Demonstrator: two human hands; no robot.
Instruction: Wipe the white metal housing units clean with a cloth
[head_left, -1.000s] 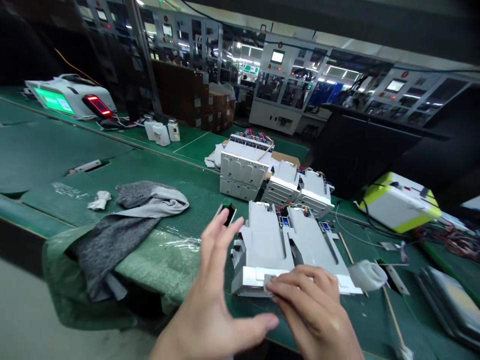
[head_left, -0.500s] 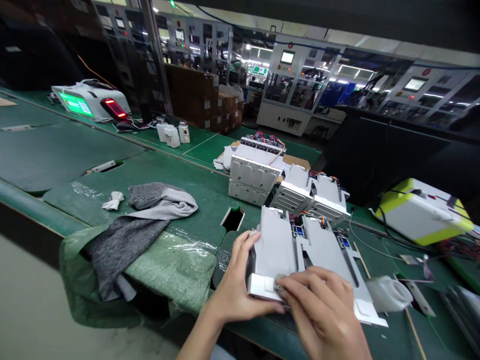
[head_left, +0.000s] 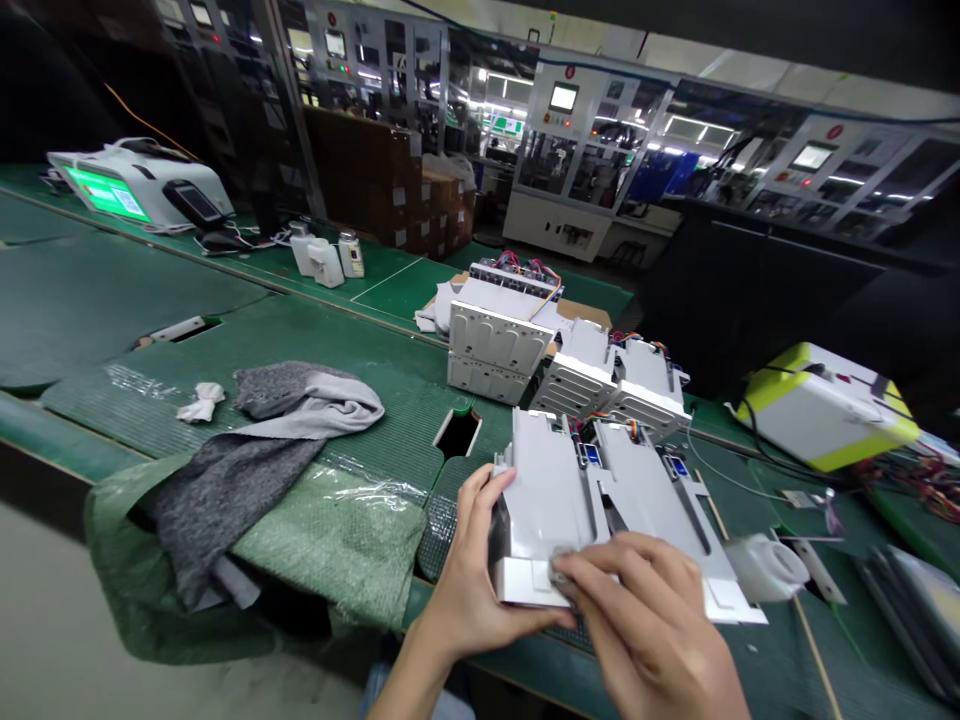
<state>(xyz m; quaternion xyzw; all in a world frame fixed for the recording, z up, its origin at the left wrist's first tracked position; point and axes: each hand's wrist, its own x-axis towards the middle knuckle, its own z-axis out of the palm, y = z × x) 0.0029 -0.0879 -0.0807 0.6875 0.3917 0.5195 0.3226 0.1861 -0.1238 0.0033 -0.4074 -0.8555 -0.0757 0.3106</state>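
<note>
A light grey metal-cased unit [head_left: 551,490] with wires and blue connectors at its far end lies on the green bench in front of me. My left hand [head_left: 469,585] grips its near left corner, fingers up the side and thumb under the front edge. The fingertips of my right hand [head_left: 649,610] pinch a small greyish wad [head_left: 561,568] against the unit's white front edge. What the wad is, I cannot make out, since the fingers mostly cover it. Beside it, a second grey section [head_left: 652,490] extends to the right.
Similar metal units [head_left: 501,340] stand behind. To the left lie a grey cloth [head_left: 300,420], a crumpled white tissue [head_left: 201,402] and a green woven sheet [head_left: 337,545]. Small white bottles [head_left: 326,262] stand farther back. At right are a white plastic bottle [head_left: 765,567], a thin stick and a yellow-white device [head_left: 832,405].
The camera view has shifted slightly, moving the background left and up. Both hands keep their hold at the unit's front edge. The scanner's red light has gone dark.
</note>
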